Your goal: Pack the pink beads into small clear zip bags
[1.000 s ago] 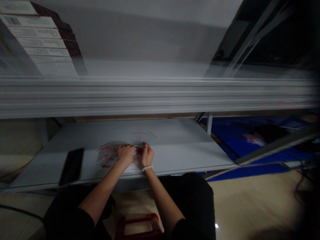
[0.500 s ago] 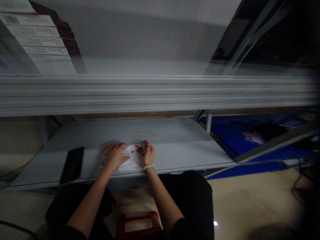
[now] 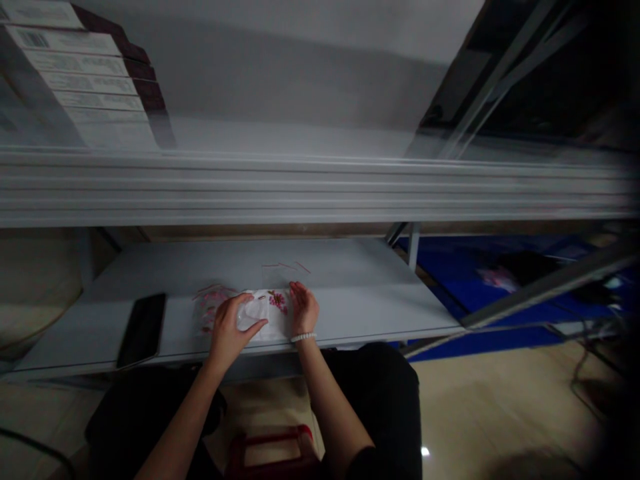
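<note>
A white sheet lies near the front edge of the table, with a cluster of small pink pieces on it and a small dark piece beside them. My left hand curves around a small clear plastic bag over the sheet's left part, thumb and fingers at its edges. My right hand stands on its side at the sheet's right edge, fingers stretched out, close to the pink pieces. Left of my left hand lie several clear bags with pink contents.
Clear zip bags with red edges lie behind the sheet. A dark phone or tablet lies at the table's left. A ridged shelf edge runs above. White boxes stand at upper left; a red stool is below.
My right hand has moved slightly right, its fingers straightening away from the pink pieces. The clear bag in my left hand shows more plainly, and the bags at left are less covered.
</note>
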{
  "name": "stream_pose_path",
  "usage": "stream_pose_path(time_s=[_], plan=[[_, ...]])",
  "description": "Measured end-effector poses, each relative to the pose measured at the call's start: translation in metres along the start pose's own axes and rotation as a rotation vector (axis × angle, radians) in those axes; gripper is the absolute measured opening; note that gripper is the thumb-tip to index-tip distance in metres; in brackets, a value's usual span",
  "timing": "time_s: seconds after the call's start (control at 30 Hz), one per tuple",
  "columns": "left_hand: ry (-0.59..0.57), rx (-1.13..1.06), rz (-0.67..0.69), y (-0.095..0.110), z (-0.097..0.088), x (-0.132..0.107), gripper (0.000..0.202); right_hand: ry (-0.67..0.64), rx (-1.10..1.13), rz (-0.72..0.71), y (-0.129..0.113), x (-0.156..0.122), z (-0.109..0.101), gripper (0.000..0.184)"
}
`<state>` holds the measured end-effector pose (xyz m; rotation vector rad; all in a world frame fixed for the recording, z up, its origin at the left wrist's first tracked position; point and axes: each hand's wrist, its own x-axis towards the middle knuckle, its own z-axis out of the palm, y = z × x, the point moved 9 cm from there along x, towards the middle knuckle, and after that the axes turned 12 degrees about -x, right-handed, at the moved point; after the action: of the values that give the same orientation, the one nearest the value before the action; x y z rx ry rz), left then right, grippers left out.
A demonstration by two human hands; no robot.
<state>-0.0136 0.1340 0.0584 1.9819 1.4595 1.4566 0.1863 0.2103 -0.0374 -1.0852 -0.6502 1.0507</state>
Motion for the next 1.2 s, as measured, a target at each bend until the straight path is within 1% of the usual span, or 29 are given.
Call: stream_pose_path(time_s=[0.07, 0.1, 0.17, 0.2, 0.23, 0.27, 0.3, 0.33, 0.4, 0.43, 0.47, 0.53, 0.6, 0.67, 0.77, 0.8, 0.87, 0.9, 0.97, 1.1, 1.2], plan=[[0.049, -0.014, -0.02, 0.002, -0.004, -0.005, 0.051, -0.05, -0.021, -0.034, -0.022, -0.012, 0.002, 0.027], [0.071, -0.009, -0.023, 0.005, -0.006, -0.007, 0.052, -0.111, -0.067, -0.073, -0.036, -0.021, 0.006, 0.025], [0.111, 0.028, -0.006, 0.013, -0.01, -0.011, 0.055, -0.299, -0.261, -0.171, -0.064, -0.046, 0.02, 0.023], [0.133, 0.053, 0.016, 0.019, -0.012, -0.013, 0.055, -0.396, -0.36, -0.226, -0.077, -0.06, 0.027, 0.026], [0.156, 0.077, 0.045, 0.025, -0.014, -0.015, 0.056, -0.456, -0.455, -0.277, -0.087, -0.074, 0.031, 0.031], [0.176, 0.097, 0.077, 0.032, -0.015, -0.018, 0.057, -0.493, -0.531, -0.317, -0.095, -0.086, 0.034, 0.037], [0.197, 0.112, 0.106, 0.038, -0.015, -0.02, 0.057, -0.521, -0.59, -0.347, -0.1, -0.095, 0.037, 0.04], [0.216, 0.124, 0.132, 0.043, -0.015, -0.022, 0.057, -0.536, -0.638, -0.362, -0.102, -0.102, 0.038, 0.036], [0.234, 0.142, 0.15, 0.048, -0.013, -0.025, 0.057, -0.549, -0.695, -0.355, -0.1, -0.109, 0.041, 0.017], [0.237, 0.143, 0.141, 0.048, -0.012, -0.026, 0.056, -0.55, -0.709, -0.341, -0.097, -0.109, 0.041, 0.008], [0.236, 0.133, 0.118, 0.046, -0.011, -0.027, 0.057, -0.549, -0.713, -0.325, -0.094, -0.108, 0.041, 0.006], [0.201, 0.061, 0.049, 0.038, -0.01, -0.029, 0.062, -0.55, -0.707, -0.301, -0.091, -0.105, 0.04, 0.008], [0.105, -0.07, -0.013, 0.029, -0.007, -0.031, 0.062, -0.576, -0.709, -0.299, -0.092, -0.103, 0.038, 0.007], [0.014, -0.227, -0.067, 0.023, -0.006, -0.035, 0.049, -0.643, -0.742, -0.319, -0.096, -0.103, 0.037, 0.006], [-0.017, -0.418, -0.168, 0.016, -0.012, -0.041, 0.022, -0.79, -0.799, -0.365, -0.102, -0.109, 0.037, 0.005], [-0.04, -0.452, -0.199, 0.015, -0.012, -0.042, 0.017, -0.828, -0.809, -0.376, -0.104, -0.111, 0.036, 0.004], [-0.127, -0.475, -0.241, 0.016, -0.008, -0.044, 0.012, -0.865, -0.822, -0.385, -0.106, -0.112, 0.033, 0.004], [-0.165, -0.475, -0.247, 0.018, -0.006, -0.045, 0.012, -0.866, -0.832, -0.384, -0.107, -0.112, 0.032, 0.004], [-0.191, -0.473, -0.226, 0.023, -0.006, -0.046, 0.013, -0.861, -0.851, -0.38, -0.107, -0.111, 0.029, 0.004], [-0.15, -0.464, -0.138, 0.034, -0.013, -0.046, 0.011, -0.885, -0.852, -0.379, -0.11, -0.115, 0.029, 0.004], [-0.108, -0.439, -0.085, 0.042, -0.018, -0.046, 0.011, -0.903, -0.821, -0.393, -0.115, -0.123, 0.036, 0.024]])
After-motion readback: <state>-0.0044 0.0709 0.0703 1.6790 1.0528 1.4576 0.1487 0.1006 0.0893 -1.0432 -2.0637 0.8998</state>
